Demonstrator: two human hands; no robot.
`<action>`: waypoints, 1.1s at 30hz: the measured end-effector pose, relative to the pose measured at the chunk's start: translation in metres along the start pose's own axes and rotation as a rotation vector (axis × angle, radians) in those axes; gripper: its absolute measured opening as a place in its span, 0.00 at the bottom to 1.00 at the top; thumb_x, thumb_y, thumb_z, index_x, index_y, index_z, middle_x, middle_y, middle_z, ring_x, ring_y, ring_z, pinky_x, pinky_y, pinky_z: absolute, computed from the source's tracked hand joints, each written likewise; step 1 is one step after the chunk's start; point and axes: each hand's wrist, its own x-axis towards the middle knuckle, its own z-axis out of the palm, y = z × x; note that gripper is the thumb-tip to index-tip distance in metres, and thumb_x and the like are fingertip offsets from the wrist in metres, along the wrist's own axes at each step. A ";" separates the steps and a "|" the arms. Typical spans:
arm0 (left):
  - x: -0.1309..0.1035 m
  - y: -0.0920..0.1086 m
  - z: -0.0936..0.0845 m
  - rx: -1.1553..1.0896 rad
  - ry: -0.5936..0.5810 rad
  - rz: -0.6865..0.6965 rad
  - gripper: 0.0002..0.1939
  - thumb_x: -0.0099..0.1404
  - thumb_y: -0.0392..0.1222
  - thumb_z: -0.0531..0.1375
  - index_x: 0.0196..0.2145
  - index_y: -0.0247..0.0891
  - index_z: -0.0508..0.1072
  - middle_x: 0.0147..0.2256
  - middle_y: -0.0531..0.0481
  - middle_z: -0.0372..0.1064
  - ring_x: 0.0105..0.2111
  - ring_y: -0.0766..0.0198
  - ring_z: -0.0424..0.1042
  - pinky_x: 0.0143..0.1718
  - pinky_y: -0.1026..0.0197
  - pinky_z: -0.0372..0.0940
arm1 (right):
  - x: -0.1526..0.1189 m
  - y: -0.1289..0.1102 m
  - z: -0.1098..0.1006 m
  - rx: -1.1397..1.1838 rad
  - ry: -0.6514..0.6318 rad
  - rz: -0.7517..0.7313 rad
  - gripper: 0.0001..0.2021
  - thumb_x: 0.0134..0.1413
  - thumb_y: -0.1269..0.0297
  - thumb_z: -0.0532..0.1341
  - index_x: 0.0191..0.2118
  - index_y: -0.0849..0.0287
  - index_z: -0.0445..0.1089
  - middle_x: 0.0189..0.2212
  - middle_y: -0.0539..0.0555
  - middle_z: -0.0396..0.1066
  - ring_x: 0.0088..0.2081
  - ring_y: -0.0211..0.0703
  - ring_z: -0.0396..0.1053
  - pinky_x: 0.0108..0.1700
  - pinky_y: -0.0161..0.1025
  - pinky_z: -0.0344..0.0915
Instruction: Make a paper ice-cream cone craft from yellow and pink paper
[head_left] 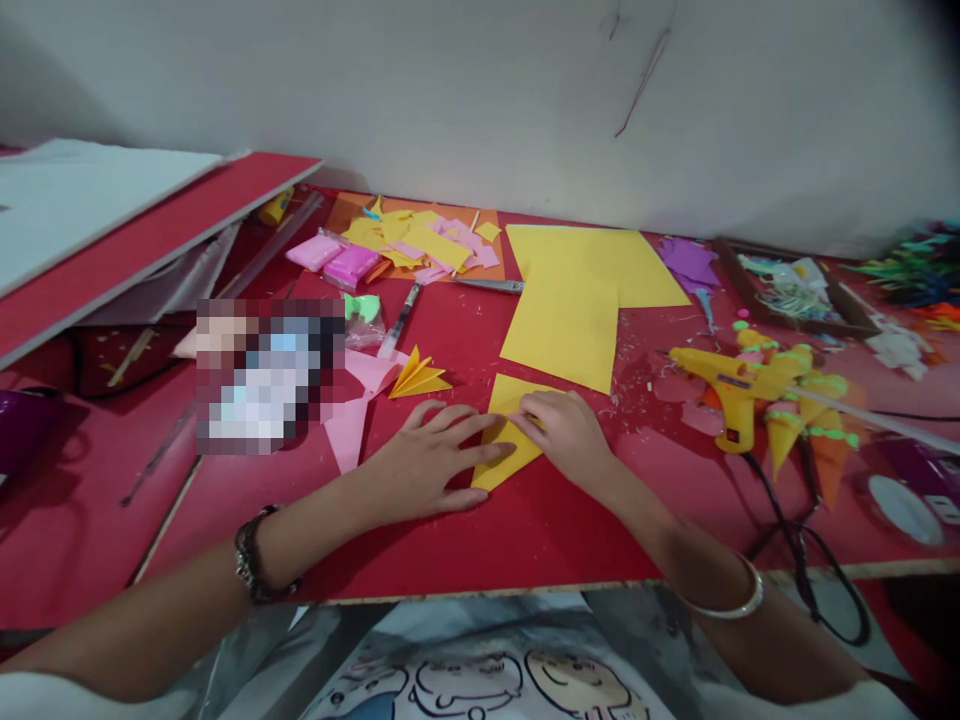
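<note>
While the left hand [424,455] lies palm down with its fingers spread on the small yellow paper [517,395], the right hand's [574,435] fingers are bent against the paper's right part; whether they pinch it cannot be told. The paper lies on the red worktop [450,555], beneath both sets of fingers. Just beyond the left fingers sits a folded yellow piece [418,380], near pink paper [346,435]. Large yellow sheets [562,310] lie beyond the right fingers, and a glue gun [731,390] lies well to their right.
</note>
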 end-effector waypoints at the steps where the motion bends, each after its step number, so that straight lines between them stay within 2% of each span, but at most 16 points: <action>1: 0.000 -0.002 -0.001 -0.005 -0.014 0.008 0.25 0.60 0.57 0.46 0.55 0.55 0.52 0.59 0.53 0.46 0.54 0.52 0.50 0.50 0.46 0.46 | 0.000 0.000 0.000 0.018 0.001 0.010 0.12 0.56 0.60 0.50 0.25 0.59 0.61 0.23 0.49 0.66 0.27 0.37 0.61 0.29 0.35 0.48; 4: 0.002 -0.008 -0.005 -0.024 -0.029 0.048 0.29 0.58 0.59 0.49 0.56 0.55 0.50 0.59 0.53 0.45 0.56 0.51 0.46 0.53 0.45 0.41 | -0.003 -0.002 -0.002 0.077 0.065 0.025 0.08 0.55 0.63 0.51 0.36 0.59 0.64 0.31 0.53 0.68 0.33 0.40 0.63 0.33 0.36 0.54; 7: 0.002 -0.012 -0.007 -0.045 -0.025 0.077 0.31 0.57 0.59 0.51 0.57 0.54 0.49 0.59 0.52 0.45 0.57 0.51 0.45 0.55 0.45 0.39 | -0.015 -0.006 -0.009 0.035 0.143 -0.087 0.12 0.54 0.67 0.51 0.44 0.57 0.63 0.39 0.56 0.65 0.41 0.44 0.61 0.42 0.41 0.56; 11: 0.001 -0.013 -0.006 -0.060 -0.035 0.075 0.32 0.56 0.58 0.52 0.57 0.54 0.48 0.60 0.53 0.44 0.58 0.53 0.44 0.55 0.45 0.38 | -0.041 -0.015 -0.016 -0.041 0.101 -0.367 0.13 0.53 0.69 0.51 0.44 0.52 0.65 0.37 0.53 0.66 0.41 0.43 0.60 0.53 0.50 0.47; 15: 0.001 -0.014 -0.005 -0.061 -0.063 0.068 0.33 0.55 0.56 0.54 0.57 0.53 0.48 0.60 0.53 0.42 0.59 0.53 0.42 0.56 0.44 0.36 | -0.058 -0.026 -0.012 -0.001 0.025 -0.470 0.16 0.54 0.65 0.51 0.48 0.50 0.62 0.41 0.51 0.66 0.45 0.42 0.59 0.57 0.51 0.40; 19: 0.002 -0.013 -0.006 -0.084 -0.096 0.047 0.33 0.56 0.55 0.54 0.57 0.54 0.47 0.60 0.54 0.40 0.58 0.51 0.41 0.55 0.43 0.37 | -0.059 -0.031 -0.008 0.010 0.041 -0.446 0.15 0.53 0.64 0.51 0.46 0.51 0.64 0.38 0.51 0.67 0.43 0.42 0.59 0.57 0.52 0.40; 22: 0.003 -0.011 -0.008 -0.093 -0.105 0.040 0.32 0.56 0.56 0.53 0.57 0.54 0.48 0.60 0.54 0.40 0.58 0.51 0.41 0.55 0.44 0.37 | -0.058 -0.024 -0.011 -0.008 0.051 -0.404 0.14 0.51 0.66 0.52 0.43 0.52 0.67 0.37 0.51 0.68 0.42 0.43 0.59 0.57 0.52 0.43; 28: 0.004 -0.012 -0.008 -0.081 -0.098 0.035 0.33 0.56 0.58 0.52 0.57 0.55 0.46 0.60 0.54 0.40 0.58 0.51 0.41 0.55 0.44 0.38 | -0.063 0.014 -0.025 -0.116 0.094 -0.245 0.14 0.49 0.67 0.54 0.42 0.48 0.69 0.41 0.52 0.66 0.44 0.46 0.59 0.56 0.57 0.42; 33: 0.003 -0.013 -0.008 -0.080 -0.088 0.056 0.34 0.56 0.58 0.53 0.57 0.55 0.47 0.60 0.53 0.41 0.58 0.50 0.42 0.55 0.44 0.39 | -0.069 0.040 -0.027 -0.179 0.143 -0.150 0.14 0.47 0.67 0.55 0.41 0.49 0.70 0.43 0.53 0.65 0.45 0.48 0.60 0.55 0.56 0.44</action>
